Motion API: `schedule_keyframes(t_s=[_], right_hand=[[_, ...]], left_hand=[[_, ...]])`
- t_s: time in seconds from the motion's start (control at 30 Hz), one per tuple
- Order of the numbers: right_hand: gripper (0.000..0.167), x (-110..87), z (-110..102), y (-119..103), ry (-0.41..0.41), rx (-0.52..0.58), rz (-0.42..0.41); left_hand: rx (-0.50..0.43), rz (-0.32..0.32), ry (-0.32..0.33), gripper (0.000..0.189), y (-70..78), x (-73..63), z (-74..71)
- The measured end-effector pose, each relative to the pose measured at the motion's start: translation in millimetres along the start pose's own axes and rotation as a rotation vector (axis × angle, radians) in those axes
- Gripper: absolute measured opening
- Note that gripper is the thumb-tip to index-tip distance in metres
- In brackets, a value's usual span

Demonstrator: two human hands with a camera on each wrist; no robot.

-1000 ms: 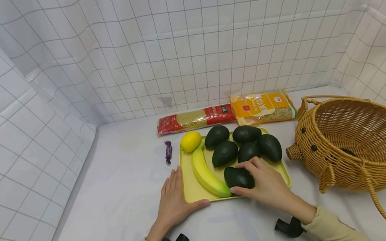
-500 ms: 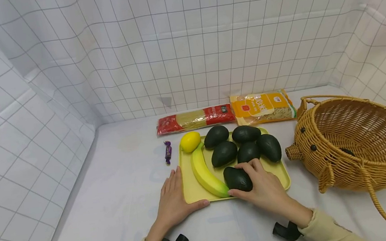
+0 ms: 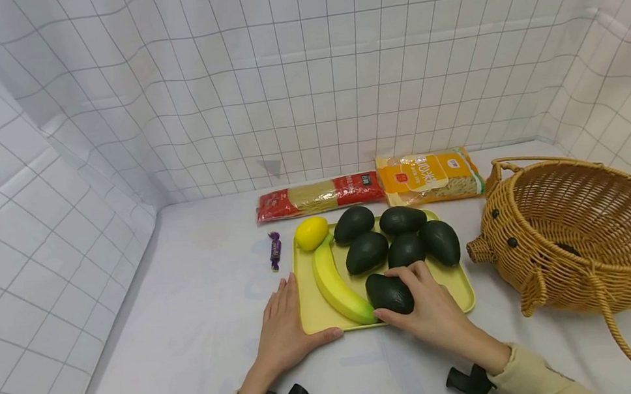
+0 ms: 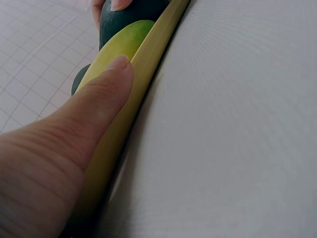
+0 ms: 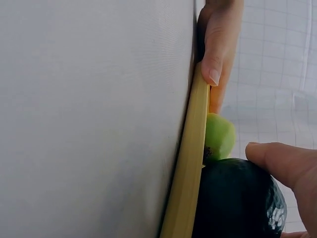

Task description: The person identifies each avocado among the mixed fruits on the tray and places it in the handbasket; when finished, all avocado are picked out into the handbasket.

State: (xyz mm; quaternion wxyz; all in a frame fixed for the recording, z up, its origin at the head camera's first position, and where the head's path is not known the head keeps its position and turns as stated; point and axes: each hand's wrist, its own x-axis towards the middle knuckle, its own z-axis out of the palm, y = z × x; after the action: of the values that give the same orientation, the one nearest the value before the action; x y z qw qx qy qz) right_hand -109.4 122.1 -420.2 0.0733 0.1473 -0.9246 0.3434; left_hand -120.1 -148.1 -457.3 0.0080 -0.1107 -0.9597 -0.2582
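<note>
In the head view a yellow tray [image 3: 312,302] holds a banana [image 3: 334,283], a lemon [image 3: 312,233] and several dark green avocados [image 3: 366,252]. My right hand [image 3: 433,317] grips the nearest avocado [image 3: 388,294] at the tray's front, thumb on the near side and fingers behind it. That avocado sits beside the banana's green tip. My left hand [image 3: 285,332] rests at the tray's front left corner with fingers straight. In the left wrist view the left thumb [image 4: 106,91] lies on the tray's rim [image 4: 143,64]. The right wrist view shows the gripped avocado [image 5: 237,201] close up.
A wicker pig-shaped basket [image 3: 513,268] stands at the right, with something dark inside. Behind the tray lie a red packet of noodles [image 3: 318,196] and an orange packet [image 3: 431,176]. A purple-wrapped candy [image 3: 275,251] lies left of the tray.
My right hand has shifted slightly left with the avocado since a second ago. Over the last half second it stays put. My left hand has not moved.
</note>
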Motion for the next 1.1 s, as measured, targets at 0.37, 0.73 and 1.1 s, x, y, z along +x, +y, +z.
schedule_keyframes(t_s=[0.37, 0.73, 1.1], right_hand=[[0.058, -2.2, -2, 1, 0.02, 0.029, -0.007], [0.058, -0.8, -12, -2, 0.053, 0.045, -0.036], [0.057, 3.3, -25, -7, 0.115, 0.051, -0.071]], left_hand=[[0.003, 0.014, 0.023, 0.129, -0.4, -0.6, 0.7], [-0.005, 0.0, 0.003, 0.13, 0.4, -0.2, -0.5], [-0.006, 0.0, -0.002, 0.13, 0.4, 0.5, -0.4]])
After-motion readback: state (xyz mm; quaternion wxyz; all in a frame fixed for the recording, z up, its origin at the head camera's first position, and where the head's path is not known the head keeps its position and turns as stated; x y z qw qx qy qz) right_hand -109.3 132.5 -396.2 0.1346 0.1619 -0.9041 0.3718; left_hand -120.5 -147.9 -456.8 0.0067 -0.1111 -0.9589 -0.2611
